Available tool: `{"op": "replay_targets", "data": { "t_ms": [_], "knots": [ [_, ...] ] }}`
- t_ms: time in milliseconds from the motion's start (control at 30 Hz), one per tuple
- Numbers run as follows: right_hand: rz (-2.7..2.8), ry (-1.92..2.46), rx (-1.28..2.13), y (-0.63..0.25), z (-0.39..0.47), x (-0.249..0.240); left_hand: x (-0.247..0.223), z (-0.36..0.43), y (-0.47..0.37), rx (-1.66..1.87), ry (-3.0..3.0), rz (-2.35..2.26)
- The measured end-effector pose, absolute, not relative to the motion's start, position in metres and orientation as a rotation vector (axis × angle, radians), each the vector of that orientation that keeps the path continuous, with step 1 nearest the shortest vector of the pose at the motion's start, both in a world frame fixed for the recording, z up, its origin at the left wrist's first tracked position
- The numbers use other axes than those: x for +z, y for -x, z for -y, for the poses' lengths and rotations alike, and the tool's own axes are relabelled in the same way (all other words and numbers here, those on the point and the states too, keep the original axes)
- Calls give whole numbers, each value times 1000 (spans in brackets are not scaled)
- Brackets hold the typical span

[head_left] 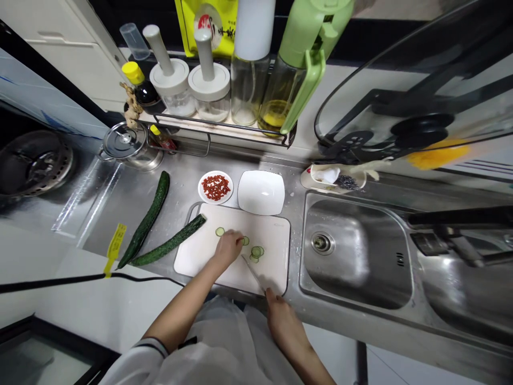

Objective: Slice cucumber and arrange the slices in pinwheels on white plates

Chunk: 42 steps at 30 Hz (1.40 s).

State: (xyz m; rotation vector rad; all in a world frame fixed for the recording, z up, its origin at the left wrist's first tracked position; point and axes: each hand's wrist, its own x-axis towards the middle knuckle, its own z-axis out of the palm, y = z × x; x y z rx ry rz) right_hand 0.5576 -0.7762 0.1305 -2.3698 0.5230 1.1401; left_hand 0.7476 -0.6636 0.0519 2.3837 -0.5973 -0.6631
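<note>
My left hand [229, 247] is over the middle of the white cutting board [228, 278], its fingers drawn together at the edge of a cucumber slice [246, 241]. My right hand [278, 310] grips a knife [253, 274] by its handle at the board's front edge; the blade points up and left towards my left hand. To the right of the blade lies a small cluster of cucumber slices [256, 252], and one more slice [220, 231] sits left of my left hand. A cut cucumber [172, 243] rests with its cut end on the board's left side.
A whole cucumber [146, 219] lies farther left. Behind the board stand a plate of small red pieces [216, 202] and a white dish [261, 192]. A sink [356, 256] is at the right, a lidded pot [130, 147] at the back left. Above runs a condiment rack [224, 128].
</note>
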Motion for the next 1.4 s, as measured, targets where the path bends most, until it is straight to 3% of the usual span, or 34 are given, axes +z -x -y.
{"op": "replay_targets", "data": {
  "t_ms": [633, 833, 1100, 1400],
  "knots": [
    [-543, 2373, 1169, -564, 781, 135, 59, 628, -758, -1057, -2285, 394],
    [-558, 2381, 1157, -567, 779, 136, 74, 636, -751, -932, -2355, 559],
    [-511, 2467, 1100, -574, 771, 135, 53, 634, -729, -778, -2342, 175],
    [-454, 2542, 1120, -590, 764, 133, 50, 636, -728, -650, -2438, 182]
  ]
}}
